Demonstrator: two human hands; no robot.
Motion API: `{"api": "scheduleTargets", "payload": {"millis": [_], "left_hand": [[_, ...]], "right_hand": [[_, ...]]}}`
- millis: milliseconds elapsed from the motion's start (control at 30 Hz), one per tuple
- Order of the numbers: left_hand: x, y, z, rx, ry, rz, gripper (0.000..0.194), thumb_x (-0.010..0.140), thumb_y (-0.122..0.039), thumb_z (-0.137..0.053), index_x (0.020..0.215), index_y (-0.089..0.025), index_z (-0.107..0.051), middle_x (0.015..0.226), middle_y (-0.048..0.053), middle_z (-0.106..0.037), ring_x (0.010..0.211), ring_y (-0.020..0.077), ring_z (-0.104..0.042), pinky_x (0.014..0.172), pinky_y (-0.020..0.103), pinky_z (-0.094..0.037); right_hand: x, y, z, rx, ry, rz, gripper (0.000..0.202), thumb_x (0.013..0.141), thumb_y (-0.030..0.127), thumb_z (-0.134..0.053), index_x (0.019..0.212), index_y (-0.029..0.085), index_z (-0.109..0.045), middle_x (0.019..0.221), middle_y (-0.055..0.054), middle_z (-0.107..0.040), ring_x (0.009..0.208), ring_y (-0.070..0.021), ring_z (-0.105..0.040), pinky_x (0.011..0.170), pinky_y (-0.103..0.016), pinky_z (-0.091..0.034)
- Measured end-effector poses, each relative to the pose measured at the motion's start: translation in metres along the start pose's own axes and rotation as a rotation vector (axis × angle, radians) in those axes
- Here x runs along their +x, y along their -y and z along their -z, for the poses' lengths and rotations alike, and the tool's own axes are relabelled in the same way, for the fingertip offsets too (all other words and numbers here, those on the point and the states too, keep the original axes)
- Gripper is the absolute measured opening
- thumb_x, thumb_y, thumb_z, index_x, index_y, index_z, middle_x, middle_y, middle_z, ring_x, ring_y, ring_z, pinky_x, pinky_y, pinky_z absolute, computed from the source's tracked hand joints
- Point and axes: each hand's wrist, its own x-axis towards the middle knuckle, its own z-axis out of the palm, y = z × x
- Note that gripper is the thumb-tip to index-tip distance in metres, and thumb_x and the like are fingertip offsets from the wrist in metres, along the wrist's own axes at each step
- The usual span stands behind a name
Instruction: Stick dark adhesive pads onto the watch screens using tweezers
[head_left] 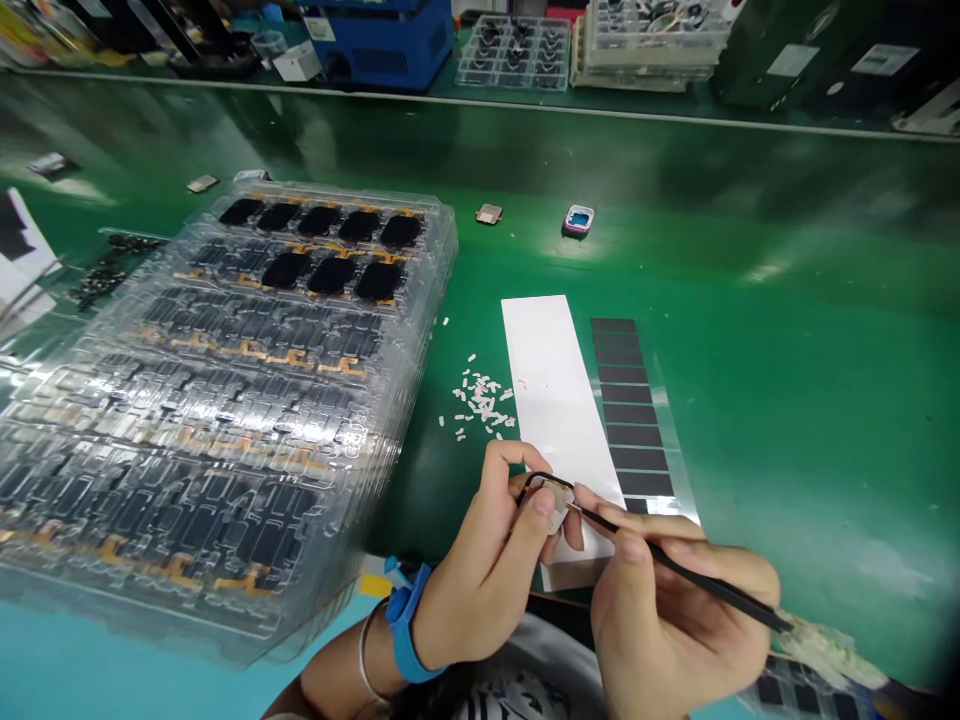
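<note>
My left hand (484, 570) pinches a small square part (559, 508) with a black rim and a pale, whitish face; its exact kind is unclear. In my right hand (675, 630) is a pair of black tweezers (712, 585), their tip touching or very near that part's face. Beneath both hands lies a long white paper strip (551, 370). To its right is a clear sheet with a column of dark rectangular stickers (636, 412). Many tiny white pieces (484, 397) are scattered left of the strip.
A stack of clear plastic trays (375, 400) holding black screens with orange flex strips fills the left. Farther back on the green bench sit a small watch-like case (577, 220) and a small square part (489, 214). A blue box (382, 45) stands on the rear shelf.
</note>
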Motion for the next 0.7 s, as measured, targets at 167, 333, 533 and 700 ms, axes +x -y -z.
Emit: {"api": "scheduleTargets", "payload": {"millis": [167, 333, 533, 700], "left_hand": [[0.0013, 0.0008, -0.0003, 0.011, -0.009, -0.009, 0.012, 0.107, -0.033, -0.035, 0.107, -0.022, -0.039, 0.078, -0.003, -0.055, 0.068, 0.0105, -0.045, 0.067, 0.024, -0.041], [0.0003, 0.0002, -0.0007, 0.009, -0.010, -0.009, 0.011, 0.107, -0.033, -0.035, 0.108, -0.022, -0.039, 0.078, -0.003, -0.055, 0.068, 0.0104, -0.046, 0.067, 0.023, -0.041], [0.0002, 0.0001, -0.0003, 0.010, -0.016, -0.005, 0.011, 0.107, -0.032, -0.035, 0.107, -0.022, -0.040, 0.078, -0.002, -0.056, 0.068, 0.0101, -0.046, 0.067, 0.023, -0.041], [0.0005, 0.0006, -0.0007, 0.010, -0.024, -0.004, 0.012, 0.107, -0.032, -0.035, 0.106, -0.022, -0.040, 0.078, -0.002, -0.056, 0.067, 0.0097, -0.046, 0.065, 0.022, -0.041]], "right_hand": [[0.0006, 0.0011, -0.0002, 0.005, 0.023, 0.017, 0.030, 0.079, -0.007, -0.060, 0.094, 0.019, -0.057, 0.082, 0.001, -0.072, 0.077, -0.0158, -0.074, 0.076, -0.035, -0.067], [0.0004, 0.0010, -0.0001, 0.018, 0.031, 0.021, 0.030, 0.079, -0.007, -0.060, 0.095, 0.019, -0.057, 0.083, 0.000, -0.073, 0.078, -0.0164, -0.074, 0.076, -0.035, -0.067], [-0.0015, -0.0008, 0.0006, 0.013, 0.012, -0.001, 0.026, 0.082, -0.002, -0.063, 0.095, 0.020, -0.058, 0.082, 0.000, -0.072, 0.078, -0.0186, -0.074, 0.075, -0.040, -0.067], [-0.0013, 0.0002, -0.0002, 0.005, 0.014, 0.003, 0.025, 0.082, -0.001, -0.064, 0.095, 0.019, -0.057, 0.081, 0.000, -0.072, 0.078, -0.0184, -0.075, 0.075, -0.039, -0.067]]}}
